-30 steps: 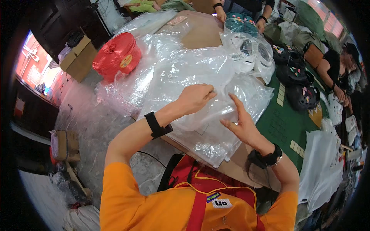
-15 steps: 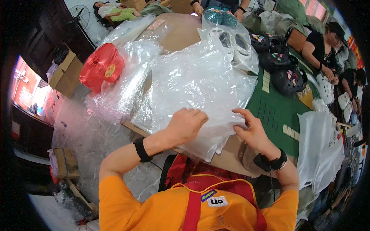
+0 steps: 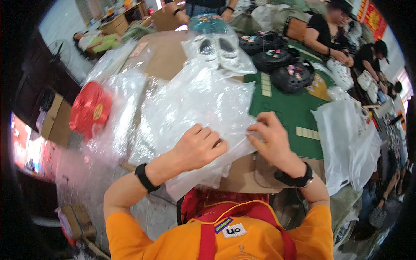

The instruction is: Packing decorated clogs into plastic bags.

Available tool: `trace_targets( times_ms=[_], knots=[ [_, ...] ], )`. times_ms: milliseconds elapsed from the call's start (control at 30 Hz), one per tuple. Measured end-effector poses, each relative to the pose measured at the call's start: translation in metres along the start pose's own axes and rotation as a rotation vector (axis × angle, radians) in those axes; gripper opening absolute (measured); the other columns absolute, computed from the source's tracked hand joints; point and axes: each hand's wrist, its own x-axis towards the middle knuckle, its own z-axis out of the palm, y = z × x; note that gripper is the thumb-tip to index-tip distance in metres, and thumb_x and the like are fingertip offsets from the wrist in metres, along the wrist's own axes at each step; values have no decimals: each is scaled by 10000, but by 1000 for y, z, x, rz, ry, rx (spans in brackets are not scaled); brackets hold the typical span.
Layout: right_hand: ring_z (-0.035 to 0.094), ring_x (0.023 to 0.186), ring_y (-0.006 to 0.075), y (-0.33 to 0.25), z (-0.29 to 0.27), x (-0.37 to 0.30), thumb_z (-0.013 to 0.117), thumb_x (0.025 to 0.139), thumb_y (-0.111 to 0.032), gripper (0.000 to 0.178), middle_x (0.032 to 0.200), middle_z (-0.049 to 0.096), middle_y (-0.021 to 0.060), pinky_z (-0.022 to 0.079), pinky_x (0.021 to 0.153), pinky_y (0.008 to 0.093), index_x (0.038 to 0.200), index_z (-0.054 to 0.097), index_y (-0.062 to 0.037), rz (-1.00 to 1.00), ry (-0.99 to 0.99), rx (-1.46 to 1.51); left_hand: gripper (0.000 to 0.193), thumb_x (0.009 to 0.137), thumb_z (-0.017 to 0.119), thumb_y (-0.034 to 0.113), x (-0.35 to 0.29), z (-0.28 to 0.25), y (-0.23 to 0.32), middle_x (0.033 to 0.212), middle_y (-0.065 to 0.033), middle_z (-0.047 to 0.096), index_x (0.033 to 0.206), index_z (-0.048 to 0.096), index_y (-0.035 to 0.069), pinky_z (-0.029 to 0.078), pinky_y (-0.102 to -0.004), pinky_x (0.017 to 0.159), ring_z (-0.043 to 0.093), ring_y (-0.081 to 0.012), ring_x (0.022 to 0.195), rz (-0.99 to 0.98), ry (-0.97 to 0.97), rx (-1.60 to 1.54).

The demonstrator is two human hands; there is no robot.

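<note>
A stack of transparent plastic bags (image 3: pixel 195 97) lies on the table in front of me, its near edge lifted and creased. My left hand (image 3: pixel 197 147) has its fingers curled over the near part of the top bag, gripping the film. At the bag's right corner, my right hand (image 3: pixel 271 136) pinches the edge between thumb and bent fingers. Just past the stack sits a pair of white clogs (image 3: pixel 216 50) in a transparent bag. Behind it is a bagged teal pair (image 3: pixel 208 24).
A red roll of plastic twine (image 3: pixel 91 108) stands on the left. Several black clogs (image 3: pixel 292 77) with charms sit on the green mat (image 3: pixel 281 117). White bags (image 3: pixel 344 143) hang over the right edge. Co-workers' hands (image 3: pixel 340 56) handle white clogs at the right; another person stands across the table.
My view has swung to the right, so the table appears shifted left. The near edge of the top bag now spreads lower, toward my body, with both hands still at it.
</note>
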Motion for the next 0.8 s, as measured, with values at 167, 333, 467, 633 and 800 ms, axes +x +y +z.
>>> trace_targets(
  times_ms=[167, 333, 467, 633, 800],
  knots=[
    [570, 793, 280, 22, 19, -27, 609, 768, -150, 139, 887, 552, 108, 473, 680, 348, 852, 573, -46, -58, -361, 221, 359, 686, 562, 89, -11, 17, 14, 989, -80, 523, 1042, 546, 132, 384, -313, 613, 513, -184, 733, -67, -187, 19],
    [585, 829, 283, 51, 3, -16, 600, 805, -268, 253, 877, 583, 123, 470, 711, 355, 925, 593, -46, 139, -468, 244, 550, 707, 552, 66, -40, 46, 29, 1188, -123, 458, 1228, 433, 198, 418, -335, 673, 527, -225, 800, -10, -445, -184],
    [584, 854, 281, 124, -20, 20, 597, 797, -248, 264, 886, 594, 139, 460, 750, 351, 958, 612, -39, 383, -356, 207, 601, 695, 583, 94, -59, 52, 38, 1186, -126, 458, 1262, 426, 215, 416, -348, 696, 523, -240, 847, -164, -399, -196],
    [535, 962, 317, 228, -43, 44, 628, 757, -257, 366, 1062, 509, 181, 427, 843, 361, 1052, 574, -47, 492, -99, -52, 603, 650, 636, 121, -80, 56, 55, 1142, -108, 484, 1223, 455, 158, 368, -406, 776, 487, -261, 966, -463, -220, -99],
    [401, 1146, 388, 320, -53, 76, 629, 738, -294, 580, 1243, 403, 206, 356, 941, 437, 1252, 428, -113, 554, 83, -434, 499, 648, 624, 118, -106, 74, 63, 1072, -76, 517, 1134, 515, 111, 338, -419, 814, 471, -247, 995, -592, -236, -139]
  ],
)
